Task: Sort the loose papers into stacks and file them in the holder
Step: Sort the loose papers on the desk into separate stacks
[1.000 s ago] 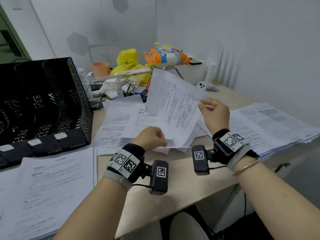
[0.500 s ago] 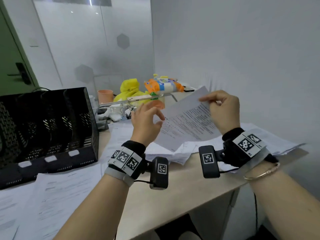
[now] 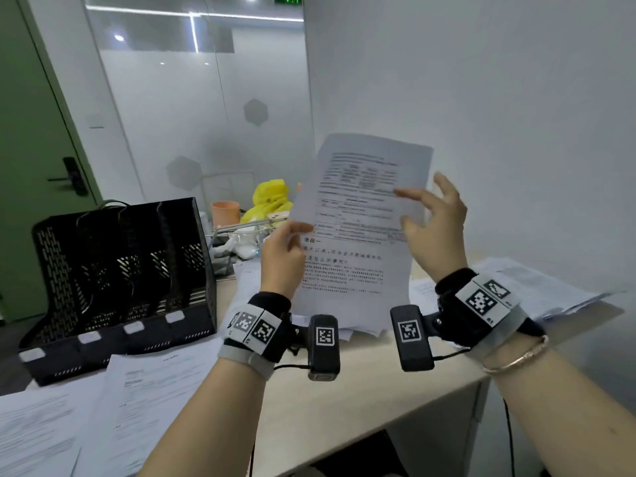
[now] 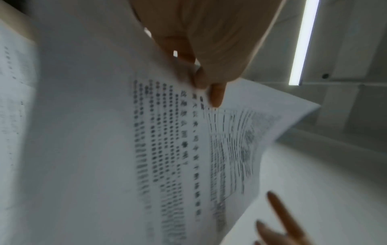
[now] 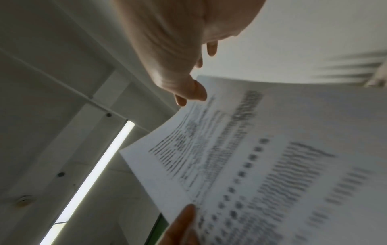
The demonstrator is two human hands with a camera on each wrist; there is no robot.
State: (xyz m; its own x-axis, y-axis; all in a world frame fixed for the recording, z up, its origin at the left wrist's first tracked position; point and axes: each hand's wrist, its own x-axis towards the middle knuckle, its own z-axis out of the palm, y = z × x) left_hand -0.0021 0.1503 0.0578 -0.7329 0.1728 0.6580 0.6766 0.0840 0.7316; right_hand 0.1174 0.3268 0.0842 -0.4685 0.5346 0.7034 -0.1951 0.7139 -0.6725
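Printed sheet held upright above worktop for reading before sorting; left hand pinches its left edge, right hand fingers spread loose, gripping nothing; black file holder w/ empty slots waits left

Bare table lies open below the wrists. To the left, the black file holder stands upright, its slots open upward, with loose sheets spread in front. Paper piles cover the right side; clutter crowds the back.
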